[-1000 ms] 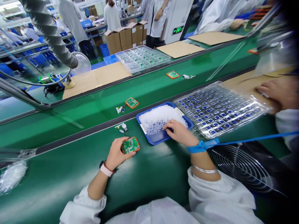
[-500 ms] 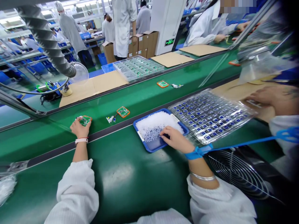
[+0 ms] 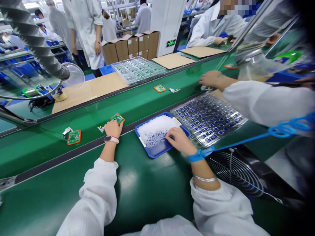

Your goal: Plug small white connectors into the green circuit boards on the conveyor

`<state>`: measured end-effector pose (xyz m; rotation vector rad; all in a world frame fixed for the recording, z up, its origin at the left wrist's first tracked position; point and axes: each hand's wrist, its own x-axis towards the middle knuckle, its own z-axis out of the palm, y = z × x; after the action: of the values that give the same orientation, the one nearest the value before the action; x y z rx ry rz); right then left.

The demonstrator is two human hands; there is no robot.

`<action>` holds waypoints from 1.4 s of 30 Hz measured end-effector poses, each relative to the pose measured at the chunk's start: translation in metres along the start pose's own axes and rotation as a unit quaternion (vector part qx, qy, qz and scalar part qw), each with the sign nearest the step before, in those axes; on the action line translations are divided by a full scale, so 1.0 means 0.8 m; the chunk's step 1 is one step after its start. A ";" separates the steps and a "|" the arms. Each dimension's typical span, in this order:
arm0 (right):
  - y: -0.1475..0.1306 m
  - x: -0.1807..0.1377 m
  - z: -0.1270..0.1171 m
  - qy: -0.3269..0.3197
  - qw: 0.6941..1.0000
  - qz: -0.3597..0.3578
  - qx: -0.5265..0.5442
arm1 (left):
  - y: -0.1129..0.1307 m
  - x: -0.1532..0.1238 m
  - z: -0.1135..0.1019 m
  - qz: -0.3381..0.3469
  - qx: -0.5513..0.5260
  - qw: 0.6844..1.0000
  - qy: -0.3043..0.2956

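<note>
My left hand [image 3: 113,128] rests on the green belt, its fingers and thumb closed around an orange-edged circuit board [image 3: 118,117]. A small white connector [image 3: 101,129] lies just left of that hand. Further left sits another orange-edged circuit board [image 3: 74,137], with a white connector [image 3: 66,132] against it. My right hand [image 3: 176,138] is over the right part of a blue tray [image 3: 154,155] of small white translucent pieces [image 3: 155,127]. Its fingers are pinched together, and whatever is between them is too small or hidden to make out.
Right of the tray lies a clear blister tray [image 3: 209,143] of small blue parts. A co-worker's hand [image 3: 211,78] reaches over the belt beyond it. Another board [image 3: 159,88] lies farther up the belt. A fan [image 3: 236,173] stands beside my right forearm, which wears a blue strap [image 3: 200,155].
My left hand has let go of the left board and moved right to another one. My right hand stays at the tray. The co-worker's arm has reached forward across the belt.
</note>
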<state>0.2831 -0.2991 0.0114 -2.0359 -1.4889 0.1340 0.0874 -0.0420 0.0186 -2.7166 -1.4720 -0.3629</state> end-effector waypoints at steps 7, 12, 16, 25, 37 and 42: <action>-0.011 0.001 0.009 -0.009 1.000 -0.020 0.005 | -0.041 0.010 -0.002 -0.056 -0.027 0.997 -0.033; -0.011 0.001 0.015 -0.003 1.000 -0.026 0.009 | -0.058 0.010 -0.006 -0.085 -0.074 0.994 0.007; -0.012 0.001 0.013 -0.014 0.999 -0.035 0.006 | -0.075 0.003 -0.015 -0.107 -0.124 0.985 0.048; -0.013 0.001 0.005 -0.014 0.999 -0.039 0.020 | -0.077 -0.047 -0.028 -0.094 -0.287 0.949 0.087; -0.006 0.000 0.003 -0.022 0.999 -0.026 -0.001 | -0.083 -0.124 -0.030 0.054 -0.368 0.928 -0.009; -0.005 0.000 0.007 -0.032 0.999 -0.029 -0.013 | -0.090 -0.138 -0.032 0.083 -0.343 0.935 -0.026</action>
<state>0.2777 -0.2960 0.0092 -2.0245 -1.5950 0.1599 -0.0351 -0.0963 0.0133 -3.3604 -1.2866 -0.9624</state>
